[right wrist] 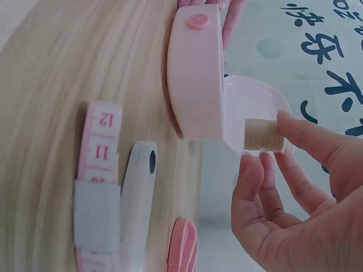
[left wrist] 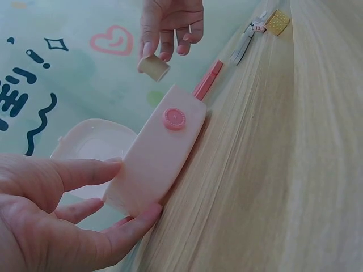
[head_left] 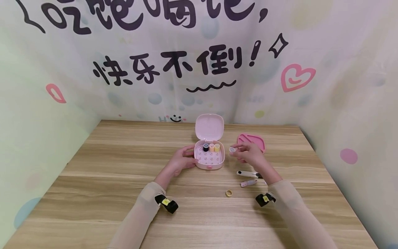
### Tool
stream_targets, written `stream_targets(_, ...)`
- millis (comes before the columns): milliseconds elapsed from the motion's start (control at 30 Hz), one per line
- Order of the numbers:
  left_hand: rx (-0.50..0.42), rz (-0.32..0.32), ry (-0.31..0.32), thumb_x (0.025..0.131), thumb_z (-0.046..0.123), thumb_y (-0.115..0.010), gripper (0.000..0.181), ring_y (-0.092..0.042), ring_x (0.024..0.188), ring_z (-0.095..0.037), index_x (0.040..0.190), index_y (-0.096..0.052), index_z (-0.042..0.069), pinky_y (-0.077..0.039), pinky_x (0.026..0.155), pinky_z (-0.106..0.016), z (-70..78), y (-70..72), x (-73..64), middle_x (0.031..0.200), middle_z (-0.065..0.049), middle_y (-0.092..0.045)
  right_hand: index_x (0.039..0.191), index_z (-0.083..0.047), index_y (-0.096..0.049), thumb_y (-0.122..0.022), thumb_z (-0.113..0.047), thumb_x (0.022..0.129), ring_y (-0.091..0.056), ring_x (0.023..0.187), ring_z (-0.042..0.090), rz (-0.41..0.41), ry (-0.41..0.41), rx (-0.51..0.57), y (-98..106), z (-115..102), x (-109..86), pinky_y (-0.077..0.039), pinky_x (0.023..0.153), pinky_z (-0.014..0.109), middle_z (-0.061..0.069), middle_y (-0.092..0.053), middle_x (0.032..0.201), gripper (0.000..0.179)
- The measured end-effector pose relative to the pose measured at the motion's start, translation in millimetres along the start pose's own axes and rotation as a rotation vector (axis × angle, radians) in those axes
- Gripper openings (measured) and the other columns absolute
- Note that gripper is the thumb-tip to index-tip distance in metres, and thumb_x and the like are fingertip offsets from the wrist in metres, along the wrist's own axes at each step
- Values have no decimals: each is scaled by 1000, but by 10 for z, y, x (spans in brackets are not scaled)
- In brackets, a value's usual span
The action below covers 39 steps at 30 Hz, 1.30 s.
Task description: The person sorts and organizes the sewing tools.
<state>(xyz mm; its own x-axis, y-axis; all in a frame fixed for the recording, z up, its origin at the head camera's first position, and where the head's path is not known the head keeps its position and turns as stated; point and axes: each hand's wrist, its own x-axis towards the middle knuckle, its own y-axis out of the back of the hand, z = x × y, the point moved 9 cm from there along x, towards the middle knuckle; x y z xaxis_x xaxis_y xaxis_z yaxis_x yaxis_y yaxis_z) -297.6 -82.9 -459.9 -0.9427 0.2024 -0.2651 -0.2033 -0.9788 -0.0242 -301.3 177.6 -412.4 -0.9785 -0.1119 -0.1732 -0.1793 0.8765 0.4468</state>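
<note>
A pink sewing box (head_left: 209, 166) stands on the table with its lid (head_left: 209, 127) raised. Its peg tray (head_left: 208, 157) holds a black thread spool (head_left: 206, 147), a peach spool (head_left: 211, 147) and a yellow spool (head_left: 217, 147) along the back row. My left hand (head_left: 181, 159) grips the box's left end between thumb and fingers, as the left wrist view also shows. To the right of the box, my right hand (head_left: 250, 154) pinches a beige thread spool (right wrist: 264, 135) by fingertips, held up off the table.
Right of the box lie a pink tray-like piece (head_left: 252, 139), a white-handled tool (head_left: 245, 173) and a clipped measuring tape (right wrist: 101, 150). A gold thimble ring (head_left: 228, 193) lies nearer the front. A printed cloth (head_left: 149, 103) hangs behind the table.
</note>
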Motion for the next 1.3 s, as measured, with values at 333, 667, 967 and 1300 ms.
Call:
stream_targets(333, -2, -8, -7, 92, -18, -66, 69, -67, 109, -31, 156, -45, -2, -63, 97, -43, -2, -2, -1, 149, -36, -50, 130, 0, -70, -80, -16, 95, -66, 89, 30, 6, -5, -3, -42, -82, 40, -63, 79, 34, 15, -68, 106, 40)
stream_targets(667, 1, -14, 4, 93, -17, -66, 69, -67, 110, -30, 157, -45, -1, -63, 99, -43, -20, -6, 16, 151, -35, -49, 132, -2, -70, -81, -19, 95, -67, 93, 30, 7, -28, -8, -91, -164, 84, -64, 83, 33, 18, -69, 112, 42)
stream_targets(967, -10, -9, -6, 93, -18, -65, 69, -67, 105, -27, 157, -45, -2, -63, 97, -42, -11, 6, 16, 150, -36, -49, 130, 0, -70, -78, -16, 97, -68, 99, 37, -16, -4, 5, -194, -224, 161, -64, 93, 47, 19, -71, 116, 37)
stream_targets(1300, -1, -14, -1, 93, -17, -66, 68, -67, 110, -31, 157, -45, -1, -62, 99, -43, -23, -3, 20, 150, -35, -49, 130, 1, -69, -79, -16, 96, -69, 91, 27, -19, 6, 31, -294, -299, 207, -63, 91, 48, 20, -73, 115, 39)
